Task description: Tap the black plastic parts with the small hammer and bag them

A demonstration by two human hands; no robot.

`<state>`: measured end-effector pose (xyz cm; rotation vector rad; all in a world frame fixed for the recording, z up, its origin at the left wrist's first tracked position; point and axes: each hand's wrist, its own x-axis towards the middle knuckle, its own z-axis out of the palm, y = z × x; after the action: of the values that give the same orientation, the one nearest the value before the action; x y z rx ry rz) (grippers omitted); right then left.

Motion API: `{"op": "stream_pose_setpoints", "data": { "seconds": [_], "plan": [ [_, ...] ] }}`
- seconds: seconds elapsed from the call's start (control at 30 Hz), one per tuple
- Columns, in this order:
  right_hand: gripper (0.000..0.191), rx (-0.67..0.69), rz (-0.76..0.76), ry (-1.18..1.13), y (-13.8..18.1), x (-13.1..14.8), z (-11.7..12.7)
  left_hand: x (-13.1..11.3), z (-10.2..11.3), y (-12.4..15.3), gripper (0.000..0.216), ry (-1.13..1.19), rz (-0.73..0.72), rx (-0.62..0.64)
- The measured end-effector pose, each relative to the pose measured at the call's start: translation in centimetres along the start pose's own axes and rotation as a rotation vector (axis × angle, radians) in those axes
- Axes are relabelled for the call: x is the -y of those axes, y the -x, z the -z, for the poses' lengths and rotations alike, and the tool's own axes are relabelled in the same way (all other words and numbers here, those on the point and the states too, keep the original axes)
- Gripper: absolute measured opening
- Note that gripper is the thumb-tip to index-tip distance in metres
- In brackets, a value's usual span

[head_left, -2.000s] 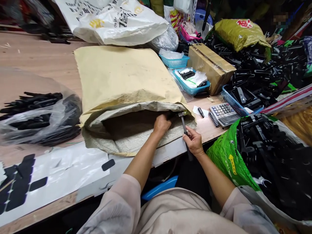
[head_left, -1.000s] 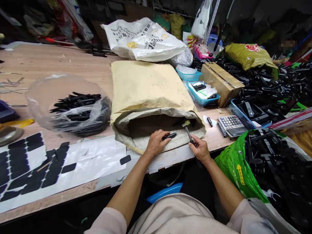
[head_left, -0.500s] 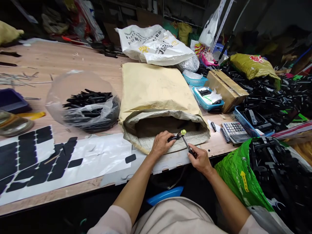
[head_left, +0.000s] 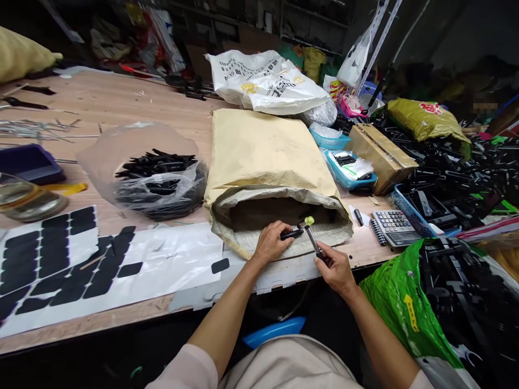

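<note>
In front of the open mouth of a large tan paper sack, my left hand is closed around a slim black handle-like piece. My right hand grips a small hammer by its dark handle. The hammer has a metal shaft and a yellow-green face on its head. That head is right by the end of the black piece; I cannot tell whether they touch. Both hands are over the sack's lower lip at the table's front edge. Inside, the sack is mostly in shadow.
Left of the sack stands a clear plastic bag of black pieces. Sheets of black stickers lie at the front left. To the right are a calculator, blue baskets, a cardboard box and a green sack of black parts.
The whole view has shifted slightly, so things appear a little farther right. Both hands keep their holds, and the hammer head stays close to the black piece.
</note>
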<state>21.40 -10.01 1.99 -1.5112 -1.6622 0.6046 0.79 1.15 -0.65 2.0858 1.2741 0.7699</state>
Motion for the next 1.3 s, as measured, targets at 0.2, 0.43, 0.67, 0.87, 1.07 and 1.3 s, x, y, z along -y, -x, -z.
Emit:
{"op": "stream_pose_setpoints", "data": {
  "seconds": [0.2,0.43,0.67,0.87,1.07,1.3],
  "plan": [
    [0.045,-0.008,-0.039,-0.013,-0.1,0.2,0.4,-0.3,0.0,-0.1,0.016,-0.015,0.028,-0.001],
    [0.044,0.039,-0.035,0.038,0.1,0.0,0.1,-0.6,0.3,-0.5,0.018,0.032,0.102,0.024],
    [0.046,0.051,-0.022,-0.021,0.1,0.6,-0.4,-0.6,0.3,-0.6,0.019,0.068,0.111,0.025],
    [0.043,0.096,-0.055,-0.05,-0.2,-0.3,-0.3,-0.6,0.3,-0.6,0.021,0.065,0.118,0.025],
    [0.046,-0.071,-0.115,-0.099,-2.1,-4.1,1.5,-0.5,0.2,-0.4,0.018,0.05,0.107,0.028],
    [0.05,-0.111,-0.198,-0.252,-2.9,-7.0,1.6,-0.2,0.7,-0.5,0.018,0.081,0.06,0.067]
  ]
}}
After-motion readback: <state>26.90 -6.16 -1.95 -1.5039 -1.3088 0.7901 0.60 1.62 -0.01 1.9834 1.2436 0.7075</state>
